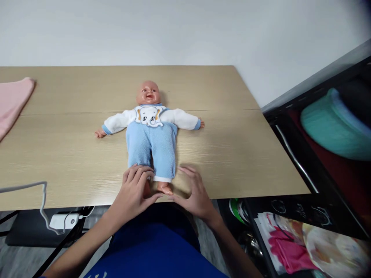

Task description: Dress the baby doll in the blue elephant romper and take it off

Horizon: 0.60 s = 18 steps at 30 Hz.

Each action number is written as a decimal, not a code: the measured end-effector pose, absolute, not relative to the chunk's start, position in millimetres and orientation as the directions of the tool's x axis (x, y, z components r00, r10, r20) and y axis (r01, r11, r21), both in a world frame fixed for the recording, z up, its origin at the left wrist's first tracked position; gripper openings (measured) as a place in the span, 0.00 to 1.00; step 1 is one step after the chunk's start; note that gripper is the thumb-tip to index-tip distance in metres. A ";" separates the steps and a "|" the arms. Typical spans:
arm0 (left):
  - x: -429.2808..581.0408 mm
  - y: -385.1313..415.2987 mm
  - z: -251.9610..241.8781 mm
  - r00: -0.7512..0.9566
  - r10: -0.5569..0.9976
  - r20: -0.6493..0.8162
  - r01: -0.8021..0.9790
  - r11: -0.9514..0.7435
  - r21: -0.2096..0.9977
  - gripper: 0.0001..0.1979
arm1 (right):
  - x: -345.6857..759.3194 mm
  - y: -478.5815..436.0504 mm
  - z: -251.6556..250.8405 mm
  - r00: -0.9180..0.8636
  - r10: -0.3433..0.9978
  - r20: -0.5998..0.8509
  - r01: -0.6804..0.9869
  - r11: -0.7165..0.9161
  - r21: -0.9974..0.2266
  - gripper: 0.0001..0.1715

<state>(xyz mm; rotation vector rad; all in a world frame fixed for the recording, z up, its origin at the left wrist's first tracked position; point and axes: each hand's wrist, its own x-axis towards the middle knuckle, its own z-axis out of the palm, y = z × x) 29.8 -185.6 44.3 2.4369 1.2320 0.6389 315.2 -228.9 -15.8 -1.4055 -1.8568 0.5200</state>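
A baby doll lies face up on the wooden table, head toward the wall and arms spread wide. It wears a white and light-blue fleece outfit with an elephant on the chest. My left hand curves over the lower end of one trouser leg, fingers on the cloth and thumb apart. That leg's foot is mostly hidden behind the hand. On the other side, my right hand is open beside the bare foot, its thumb close to the toes. Whether that thumb touches the foot, I cannot tell.
Pink cloth lies at the table's left edge. A white cable hangs over the front edge near a white power adapter. To the right stand a black shelf with a teal basin and a box holding a pink item.
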 end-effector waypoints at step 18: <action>121.7 53.1 61.1 0.657 0.695 0.292 0.625 -0.718 0.305 0.30 | 443.7 38.5 -34.6 -0.182 0.937 0.298 0.699 0.336 -0.631 0.58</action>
